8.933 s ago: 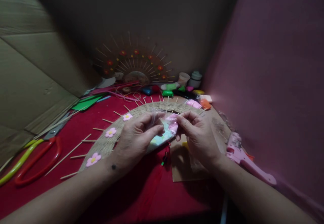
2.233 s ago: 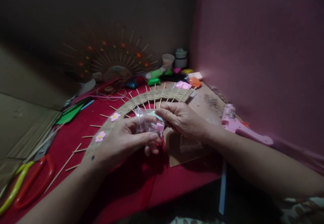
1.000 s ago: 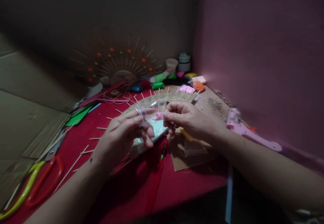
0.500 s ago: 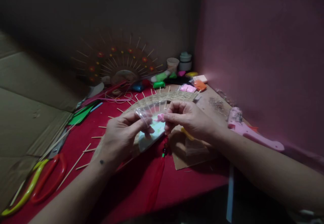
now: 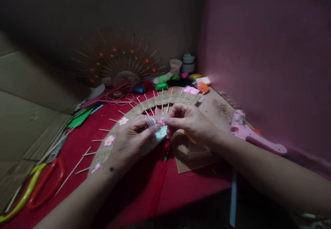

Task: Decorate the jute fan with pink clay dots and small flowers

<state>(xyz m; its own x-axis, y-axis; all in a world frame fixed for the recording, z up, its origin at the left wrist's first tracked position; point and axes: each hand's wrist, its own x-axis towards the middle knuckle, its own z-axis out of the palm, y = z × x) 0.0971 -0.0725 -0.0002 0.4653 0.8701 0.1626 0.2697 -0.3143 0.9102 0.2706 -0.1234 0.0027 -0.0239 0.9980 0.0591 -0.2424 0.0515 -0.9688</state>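
The left hand [image 5: 129,141] held a small clear plastic bag [image 5: 155,132] with pale bits inside, just above the red worktop [image 5: 181,184]. The right hand [image 5: 188,122] pinched a little pink flower piece [image 5: 161,121] at the bag's mouth.

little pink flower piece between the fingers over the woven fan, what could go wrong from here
1. The right hand pinches the pink flower piece only at its edge, so it could slip and drop among the sticks of the woven arc.
2. The left hand holds the clear plastic bag loosely; other pieces might spill onto the red cloth.
3. The light is dim, so a dropped piece may be hard to find.
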